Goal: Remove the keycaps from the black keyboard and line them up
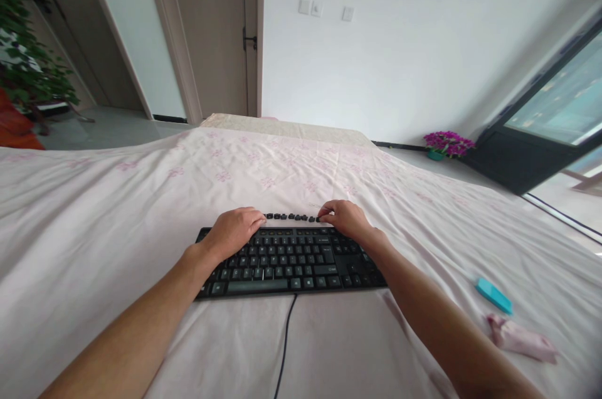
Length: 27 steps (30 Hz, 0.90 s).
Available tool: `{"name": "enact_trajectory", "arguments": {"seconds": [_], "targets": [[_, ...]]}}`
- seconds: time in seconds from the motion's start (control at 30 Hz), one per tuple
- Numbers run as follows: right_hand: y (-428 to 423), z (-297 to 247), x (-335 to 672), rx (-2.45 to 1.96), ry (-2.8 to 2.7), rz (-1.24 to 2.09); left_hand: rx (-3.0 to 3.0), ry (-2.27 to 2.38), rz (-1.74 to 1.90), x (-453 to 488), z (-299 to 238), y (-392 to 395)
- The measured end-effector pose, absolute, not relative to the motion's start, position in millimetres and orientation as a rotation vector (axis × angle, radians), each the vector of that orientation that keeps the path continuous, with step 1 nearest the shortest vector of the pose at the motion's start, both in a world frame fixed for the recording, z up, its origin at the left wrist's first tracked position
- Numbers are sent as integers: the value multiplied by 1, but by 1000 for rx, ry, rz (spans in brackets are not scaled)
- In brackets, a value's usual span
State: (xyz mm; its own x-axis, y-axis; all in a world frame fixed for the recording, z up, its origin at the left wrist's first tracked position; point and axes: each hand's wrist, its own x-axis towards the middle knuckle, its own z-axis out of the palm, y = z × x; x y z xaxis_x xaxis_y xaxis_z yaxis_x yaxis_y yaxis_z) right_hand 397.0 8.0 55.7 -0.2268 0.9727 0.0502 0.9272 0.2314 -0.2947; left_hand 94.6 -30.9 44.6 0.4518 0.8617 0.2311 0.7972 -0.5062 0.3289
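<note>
Keycaps (291, 216) past keyboard (282, 270) edge, cloth (291, 179) beyond

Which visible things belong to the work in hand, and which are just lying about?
In the work:
black keyboard
its cable
row of apparent loose keycaps, between left hand and right hand

Apparently just lying about:
turquoise object
pink bundle
purple flowers

Beyond the keycaps (297, 218), room is left toward the far edge of the sheet (263, 167); toward its right edge, passage is partly obstructed by a turquoise object (493, 296) and pink bundle (522, 339).
</note>
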Motion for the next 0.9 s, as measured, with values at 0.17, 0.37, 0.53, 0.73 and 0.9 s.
{"name": "enact_trajectory", "arguments": {"seconds": [0.17, 0.37, 0.53, 0.73, 0.9], "targets": [[11, 51, 402, -1701, -2223, 456, 2529, 1466, 555, 95, 46, -31], [1, 70, 404, -1481, -2162, 352, 2536, 1465, 555, 95, 45, -31], [-18, 95, 414, -1369, -2157, 196, 2560, 1462, 554, 93, 43, -30], [-35, 92, 417, -1319, -1962, 364, 2577, 1428, 573, 102, 57, -37], [-40, 80, 406, -1326, -1894, 704, 2578, 1312, 522, 129, 80, -47]]}}
